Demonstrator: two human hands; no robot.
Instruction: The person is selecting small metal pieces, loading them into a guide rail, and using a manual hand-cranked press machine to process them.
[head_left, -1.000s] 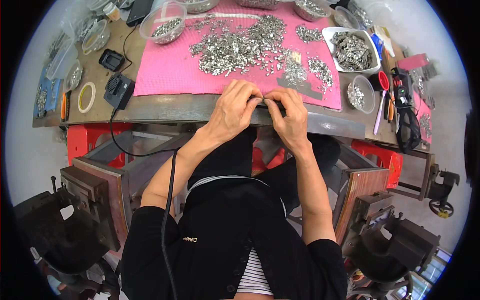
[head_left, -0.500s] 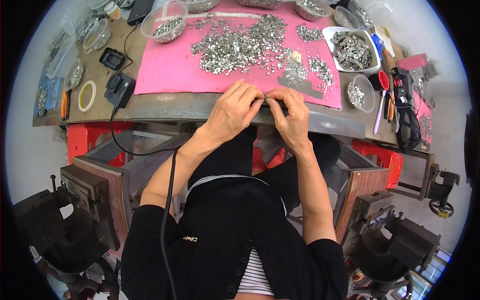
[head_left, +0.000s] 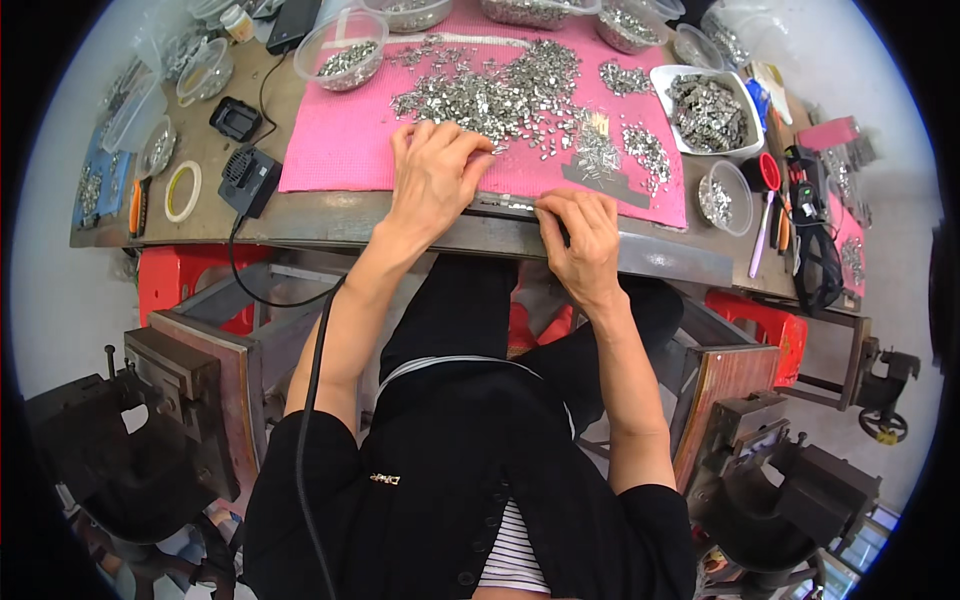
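Small silver metal pieces (head_left: 490, 95) lie in a loose heap on a pink mat (head_left: 335, 150). At the heap's near edge is my left hand (head_left: 432, 178), its fingers bent down and its thumb close to the index finger. Whatever is pinched there is too small to make out. My right hand (head_left: 585, 238) is at the table's front edge, its fingers closed on the right end of a narrow dark strip (head_left: 490, 208). Several bright small pieces sit in a row along that strip. A flat grey plate (head_left: 625, 192) with thin pins (head_left: 597, 155) on it lies beyond my right hand.
Clear plastic bowls (head_left: 340, 50) of metal parts stand along the back. A white tray (head_left: 705, 108) of darker parts and a round tub (head_left: 724, 198) are at the right. A black charger (head_left: 245, 180) and a tape roll (head_left: 183, 192) lie left. A black cable (head_left: 318, 370) crosses my left arm.
My left hand has left my right hand and moved up and left to the heap. The right hand has shifted slightly down, and the strip with its row of pieces now shows.
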